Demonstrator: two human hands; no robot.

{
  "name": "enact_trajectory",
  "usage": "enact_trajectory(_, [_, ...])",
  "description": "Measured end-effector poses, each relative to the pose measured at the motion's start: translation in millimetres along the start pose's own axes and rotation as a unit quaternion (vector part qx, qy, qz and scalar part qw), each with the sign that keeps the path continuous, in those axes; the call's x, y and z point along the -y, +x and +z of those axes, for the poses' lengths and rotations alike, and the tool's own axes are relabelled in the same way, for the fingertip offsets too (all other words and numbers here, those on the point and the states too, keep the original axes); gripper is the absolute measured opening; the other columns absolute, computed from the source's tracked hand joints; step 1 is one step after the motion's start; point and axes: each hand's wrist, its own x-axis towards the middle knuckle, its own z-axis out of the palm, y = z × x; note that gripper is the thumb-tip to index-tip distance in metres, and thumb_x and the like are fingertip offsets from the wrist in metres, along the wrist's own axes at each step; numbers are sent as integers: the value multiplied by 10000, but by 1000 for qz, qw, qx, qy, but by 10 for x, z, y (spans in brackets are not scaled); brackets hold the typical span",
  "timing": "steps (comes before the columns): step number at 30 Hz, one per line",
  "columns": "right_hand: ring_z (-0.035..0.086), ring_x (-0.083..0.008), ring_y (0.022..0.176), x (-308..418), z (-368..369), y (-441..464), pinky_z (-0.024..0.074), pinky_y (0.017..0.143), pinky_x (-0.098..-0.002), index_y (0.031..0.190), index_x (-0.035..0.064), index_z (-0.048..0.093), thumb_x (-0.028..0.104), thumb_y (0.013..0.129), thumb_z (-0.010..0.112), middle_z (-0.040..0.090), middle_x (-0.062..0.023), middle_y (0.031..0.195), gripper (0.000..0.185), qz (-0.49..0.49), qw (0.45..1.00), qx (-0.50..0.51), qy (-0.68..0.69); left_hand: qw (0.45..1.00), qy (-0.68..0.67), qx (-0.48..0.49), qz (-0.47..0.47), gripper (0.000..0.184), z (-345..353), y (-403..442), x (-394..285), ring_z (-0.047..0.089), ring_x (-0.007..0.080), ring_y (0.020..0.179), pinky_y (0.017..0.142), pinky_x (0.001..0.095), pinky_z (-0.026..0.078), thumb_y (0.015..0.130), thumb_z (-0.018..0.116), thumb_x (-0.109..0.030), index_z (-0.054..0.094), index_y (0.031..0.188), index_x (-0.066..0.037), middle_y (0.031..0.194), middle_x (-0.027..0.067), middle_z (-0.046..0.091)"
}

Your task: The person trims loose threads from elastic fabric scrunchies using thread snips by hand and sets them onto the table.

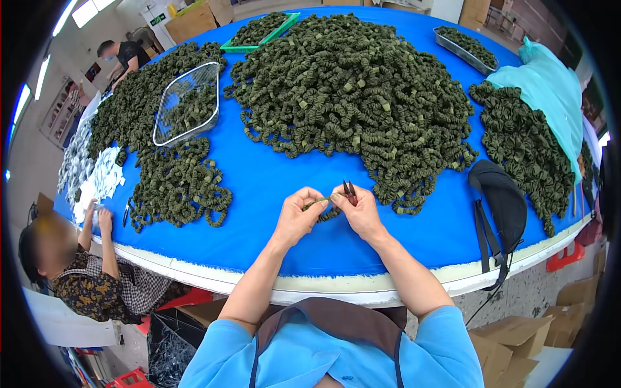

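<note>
Near the table's front edge, my left hand [299,215] pinches one end of a dark green ruffled band [328,214]. My right hand [359,212] holds the band's other side, close to my left fingertips. Small snips with dark blades and a red handle [350,193] are also in my right hand, blades pointing up and away. The band hangs in a loop between both hands over the blue table cover [310,249]. Beyond my hands rises a large pile of the same green bands [349,90].
A smaller pile [178,184] and a wire basket [157,119] are at the left, a green tray [240,48] and metal basket [466,57] farther back. A black bag [501,204] lies right. One person sits at the left edge; others are farther back.
</note>
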Motion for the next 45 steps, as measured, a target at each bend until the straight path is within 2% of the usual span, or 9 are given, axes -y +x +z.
enact_trajectory(3, [362, -41, 518, 55, -17, -2, 272, 449, -194, 849, 58, 642, 106, 862, 656, 514, 31, 627, 51, 55, 995, 6, 82, 977, -184, 70, -85, 243, -111, 20, 40, 568, 103, 611, 393, 165, 387, 881, 609, -16, 545, 1113, -44, 742, 72, 614])
enact_trajectory(8, [345, -24, 427, 23, -120, 34, 228, 369, -167, 947, 58, 622, 130, 897, 636, 593, -24, 710, 89, 146, 967, 19, 207, 988, -146, 16, -49, 297, 29, 13, -61, 631, 152, 726, 473, 216, 519, 869, 626, 0, 529, 1147, -34, 876, 122, 642])
enact_trajectory(13, [354, -23, 441, 82, -161, 43, 230, 368, -169, 957, 56, 628, 148, 884, 657, 597, -32, 738, 121, 147, 964, 9, 222, 984, -175, 4, -39, 394, 41, 35, -15, 664, 201, 855, 511, 251, 571, 869, 637, -9, 490, 1233, -39, 1002, 140, 649])
enact_trajectory(19, [352, -21, 442, 51, -170, 51, 239, 362, -176, 972, 53, 625, 148, 885, 657, 609, -47, 762, 133, 163, 950, 13, 267, 982, -183, -44, -25, 439, 37, 53, 19, 662, 209, 883, 535, 258, 582, 874, 628, -2, 479, 1285, -34, 977, 135, 657])
enact_trajectory(24, [422, -40, 474, 81, -144, 46, 320, 399, -180, 962, 43, 627, 133, 872, 670, 623, -52, 794, 135, 207, 931, 17, 301, 980, -185, -38, -63, 463, -4, 33, 25, 662, 209, 886, 546, 261, 585, 875, 628, -6, 472, 1311, -28, 946, 120, 658])
enact_trajectory(28, [395, -43, 437, -121, -61, 105, 293, 365, -201, 946, 44, 637, 118, 880, 656, 631, -52, 781, 101, -37, 997, 31, 54, 984, -168, 1, -65, 434, 0, 21, -32, 648, 170, 849, 570, 255, 587, 890, 617, -31, 485, 1304, -37, 891, 93, 642])
enact_trajectory(34, [394, -48, 440, -231, -1, 56, 300, 375, -209, 931, 42, 653, 131, 863, 674, 630, -51, 728, 114, -21, 993, 32, 108, 981, -174, 64, -59, 413, 7, 3, -13, 637, 143, 808, 572, 252, 578, 909, 592, -51, 480, 1307, -34, 858, 74, 634])
enact_trajectory(39, [386, -38, 443, 28, -94, 83, 280, 375, -196, 936, 36, 656, 133, 862, 673, 614, -44, 672, 123, 96, 982, -35, 156, 987, -147, 56, 32, 404, 91, 23, 37, 613, 124, 751, 546, 241, 556, 941, 561, -92, 458, 1327, -33, 817, 66, 614])
enact_trajectory(45, [367, -29, 441, 9, -148, 64, 232, 365, -175, 949, 38, 654, 161, 886, 665, 565, -20, 622, 139, 161, 961, 59, 218, 981, -191, -7, -34, 419, 77, 9, -27, 598, 104, 763, 560, 226, 539, 945, 556, -102, 439, 1343, -47, 806, 52, 604])
